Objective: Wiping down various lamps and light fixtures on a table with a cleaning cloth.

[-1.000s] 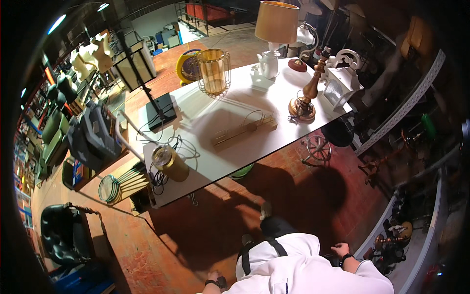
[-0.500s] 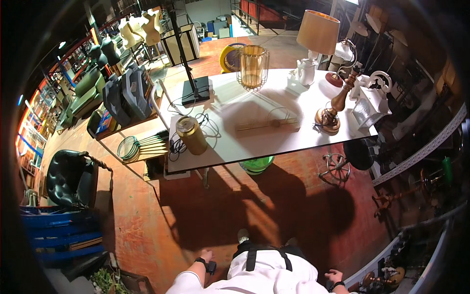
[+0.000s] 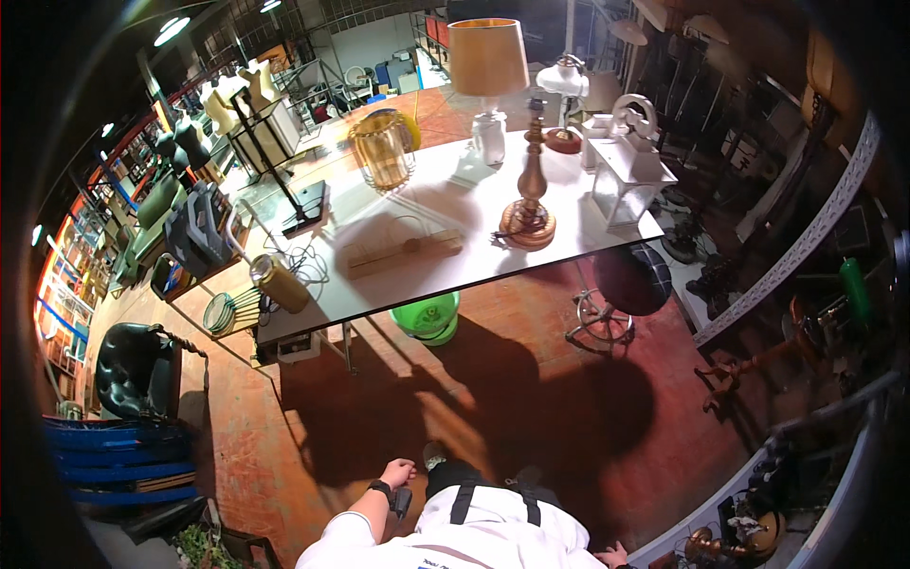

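My left hand (image 3: 399, 472) hangs low in front of me, its fingers curled in with nothing seen in them. A dark band circles that wrist, and a small dark box (image 3: 402, 503) sits beside it. My right hand (image 3: 614, 554) shows only partly at the lower edge, fingers apart, touching nothing I can see. Ahead stands a white table (image 3: 322, 302). On it are a turned wooden lamp base (image 3: 532, 185), a lamp with a beige shade (image 3: 488, 59), a white lantern (image 3: 626, 180), a gold wire lantern (image 3: 382, 152) and a gold cylinder (image 3: 278, 284).
Under the table's edge sits a green bucket (image 3: 427, 318); a wheeled stool (image 3: 630, 282) is at its right end. On the left are a black tufted armchair (image 3: 135, 370) and blue slats (image 3: 118, 460). Metal shelving (image 3: 806, 261) runs along the right.
My view has turned right and I stand closer to the table's right part. My left hand has swung slightly forward; my right hand has dropped toward the lower edge.
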Demonstrator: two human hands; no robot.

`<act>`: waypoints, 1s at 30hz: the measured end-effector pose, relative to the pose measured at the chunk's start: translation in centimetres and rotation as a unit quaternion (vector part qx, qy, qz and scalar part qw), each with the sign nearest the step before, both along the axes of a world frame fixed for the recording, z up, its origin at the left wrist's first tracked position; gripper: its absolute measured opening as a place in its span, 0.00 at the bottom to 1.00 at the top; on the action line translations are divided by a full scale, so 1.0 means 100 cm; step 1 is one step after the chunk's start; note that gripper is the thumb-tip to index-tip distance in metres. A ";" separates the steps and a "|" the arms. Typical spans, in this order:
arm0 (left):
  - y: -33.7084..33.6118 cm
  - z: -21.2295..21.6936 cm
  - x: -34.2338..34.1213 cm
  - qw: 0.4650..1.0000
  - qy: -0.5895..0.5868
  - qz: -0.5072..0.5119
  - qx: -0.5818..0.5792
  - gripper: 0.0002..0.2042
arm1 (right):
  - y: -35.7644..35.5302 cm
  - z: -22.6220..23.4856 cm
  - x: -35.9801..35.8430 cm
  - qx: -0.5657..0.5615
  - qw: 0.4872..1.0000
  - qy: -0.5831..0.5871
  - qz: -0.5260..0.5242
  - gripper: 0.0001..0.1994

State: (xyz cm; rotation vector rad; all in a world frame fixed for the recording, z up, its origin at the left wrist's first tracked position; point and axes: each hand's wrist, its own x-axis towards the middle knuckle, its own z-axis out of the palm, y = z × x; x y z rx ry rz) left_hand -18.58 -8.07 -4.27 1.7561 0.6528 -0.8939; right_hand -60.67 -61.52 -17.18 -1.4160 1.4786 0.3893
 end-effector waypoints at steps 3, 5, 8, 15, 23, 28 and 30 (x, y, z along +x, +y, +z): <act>-0.054 0.024 0.018 0.997 -0.025 -0.075 -0.013 0.12 | 0.000 0.104 0.082 -0.014 0.997 -0.043 -0.066 0.32; -0.083 0.024 0.025 0.994 -0.032 -0.096 -0.035 0.12 | -0.039 0.116 0.095 0.047 0.993 -0.069 -0.080 0.32; -0.107 0.016 0.032 0.992 0.010 -0.128 0.005 0.11 | -0.075 0.110 0.123 -0.038 0.987 -0.136 -0.075 0.24; -0.138 -0.071 0.055 0.972 0.083 -0.174 0.135 0.08 | -0.162 0.167 0.185 -0.037 0.975 -0.213 -0.045 0.15; -0.345 -0.111 0.178 0.836 -0.205 -0.505 0.063 0.13 | -0.269 0.155 0.185 -0.017 0.997 -0.069 -0.035 0.28; -0.549 -0.003 0.269 0.962 -0.185 -0.191 -0.056 0.08 | -0.356 0.135 0.207 0.025 0.993 -0.025 -0.113 0.21; -0.585 0.024 0.296 0.954 -0.232 -0.163 -0.103 0.11 | -0.394 0.146 0.254 0.018 0.992 -0.044 -0.116 0.19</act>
